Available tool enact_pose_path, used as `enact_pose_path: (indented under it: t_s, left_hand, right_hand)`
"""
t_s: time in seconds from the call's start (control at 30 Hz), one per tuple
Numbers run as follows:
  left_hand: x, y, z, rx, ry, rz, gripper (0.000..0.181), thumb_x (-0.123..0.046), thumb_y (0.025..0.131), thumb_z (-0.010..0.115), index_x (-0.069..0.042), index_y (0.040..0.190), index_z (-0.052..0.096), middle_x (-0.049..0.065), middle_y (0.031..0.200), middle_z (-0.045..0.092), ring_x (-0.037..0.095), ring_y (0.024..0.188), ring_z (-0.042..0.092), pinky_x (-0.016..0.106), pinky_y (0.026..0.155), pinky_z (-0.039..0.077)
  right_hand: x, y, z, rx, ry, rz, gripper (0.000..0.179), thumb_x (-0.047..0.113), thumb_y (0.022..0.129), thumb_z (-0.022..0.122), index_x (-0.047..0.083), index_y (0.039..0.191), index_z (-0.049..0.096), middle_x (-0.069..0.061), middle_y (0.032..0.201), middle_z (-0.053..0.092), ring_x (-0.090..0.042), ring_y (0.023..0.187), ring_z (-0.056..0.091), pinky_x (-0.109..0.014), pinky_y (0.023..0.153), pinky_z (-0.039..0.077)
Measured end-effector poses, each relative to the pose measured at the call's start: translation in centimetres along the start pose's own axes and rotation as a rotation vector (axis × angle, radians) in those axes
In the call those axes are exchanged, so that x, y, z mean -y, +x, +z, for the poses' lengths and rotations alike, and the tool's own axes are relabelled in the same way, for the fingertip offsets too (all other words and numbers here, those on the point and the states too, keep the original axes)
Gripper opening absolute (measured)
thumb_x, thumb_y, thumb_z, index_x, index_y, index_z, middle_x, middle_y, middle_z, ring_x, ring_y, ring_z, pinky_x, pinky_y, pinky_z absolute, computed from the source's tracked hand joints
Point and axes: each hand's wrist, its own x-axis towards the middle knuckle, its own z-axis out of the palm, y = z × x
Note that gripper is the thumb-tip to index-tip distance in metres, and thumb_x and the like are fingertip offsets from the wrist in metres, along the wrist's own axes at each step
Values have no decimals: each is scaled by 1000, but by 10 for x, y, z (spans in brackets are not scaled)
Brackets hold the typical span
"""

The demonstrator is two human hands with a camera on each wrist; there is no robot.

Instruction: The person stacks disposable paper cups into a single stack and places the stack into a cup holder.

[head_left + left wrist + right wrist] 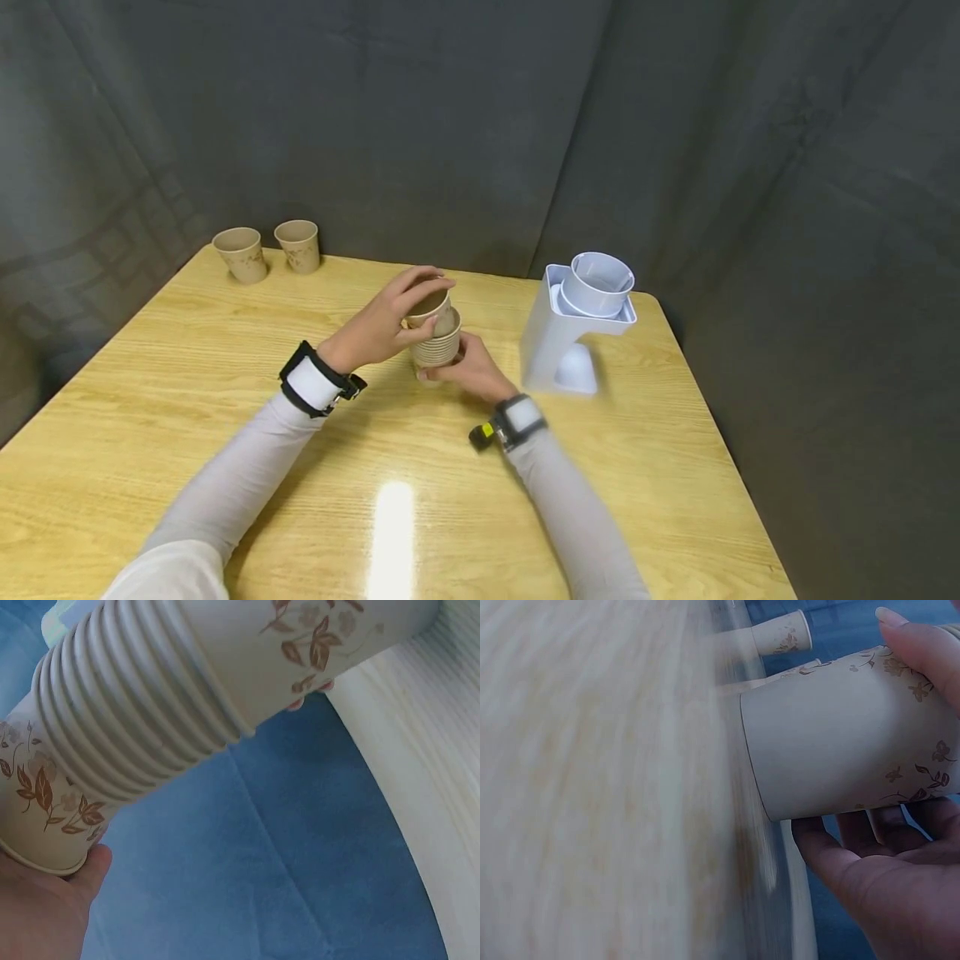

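Note:
A stack of beige paper cups (pixel 437 350) stands upright near the middle of the table, its rims piled closely together. Round its lower part my right hand (pixel 476 371) grips, thumb on one side and fingers on the other; brown flowers decorate the bottom cup (pixel 840 742) in the right wrist view. My left hand (pixel 386 321) holds the topmost paper cup (pixel 445 322) by its rim, thumb and fingers on opposite sides. That cup sits raised and tilted above the other rims, its base hidden inside the stack (pixel 142 697).
Two more paper cups (pixel 243 258) (pixel 300 250) stand apart at the table's back left corner. Right of the stack is a white plastic stand (pixel 536 342) with a round cup-like holder (pixel 600 283) on top. Dark curtains (pixel 375 125) hang behind the wooden table (pixel 300 500).

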Motion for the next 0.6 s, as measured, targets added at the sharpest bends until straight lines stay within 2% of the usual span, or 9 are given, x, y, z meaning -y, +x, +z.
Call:
enact_pose_path:
  t_s: [0.2,0.3,0.43,0.6]
  left_hand:
    - [1,-2,9,6,28,2,46,-16,98,66,-11,143,56,18,142,48,32,128,50,47,103,49]
    - [0,-4,15,43,33,-29,42,-20,100,63,-11,141,57,18,141,50,33,127,50,48,102,49]
    - [-2,-6,27,82,42,-83,37,-22,105,53,-9,139,59,18,139,52,34,127,50,51,104,46]
    - [-5,-7,39,34,27,-136,36,-20,107,46,-7,138,60,16,137,55,33,125,50,51,107,42]
  right_hand:
    - [1,-1,2,-8,2,9,57,16,78,87,11,129,62,-4,122,69,-21,114,66,-39,103,51]
    - [0,0,3,-4,9,2,58,16,80,87,11,132,60,-5,125,68,-21,115,66,-39,102,51]
    - [1,0,3,7,12,-15,60,15,81,86,10,135,58,-6,127,67,-22,117,65,-39,103,51]
    - [0,-1,1,-6,-6,-21,59,18,80,87,11,132,60,-5,124,69,-21,114,66,-40,101,52]
